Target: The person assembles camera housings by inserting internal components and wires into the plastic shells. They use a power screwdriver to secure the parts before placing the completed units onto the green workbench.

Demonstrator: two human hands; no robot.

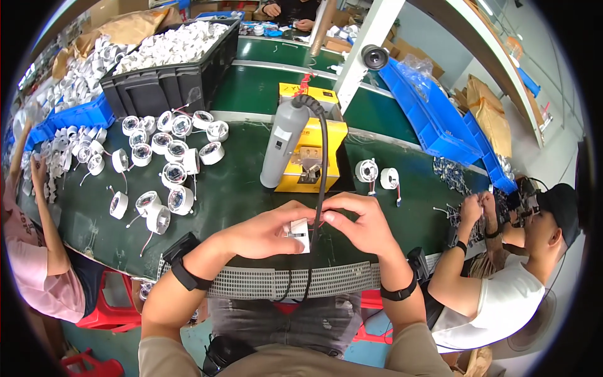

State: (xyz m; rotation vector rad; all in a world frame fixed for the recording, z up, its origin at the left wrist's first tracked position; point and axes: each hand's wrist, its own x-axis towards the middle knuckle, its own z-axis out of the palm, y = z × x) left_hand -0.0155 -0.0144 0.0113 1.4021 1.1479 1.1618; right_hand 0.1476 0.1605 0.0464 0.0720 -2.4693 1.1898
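Observation:
My left hand [270, 231] is closed around a small white plastic housing [303, 242] with a dark slot in it. Close beside it my right hand [357, 221] has thumb and forefinger pinched together at the upper edge of the housing. Something thin and dark shows at those fingertips, too small to name. A black cable [323, 157] hangs down between me and the bench, passing in front of the fingers. Beyond my hands stands a grey cylinder [284, 147], tilted, with that cable at its top, in front of a yellow machine [330, 151].
Several round white units with wires [176, 151] lie on the green bench at left; two more white units [367, 171] lie right. Behind are a black crate [169, 88] of white parts and a blue bin [427, 119]. People work at both sides and across the bench.

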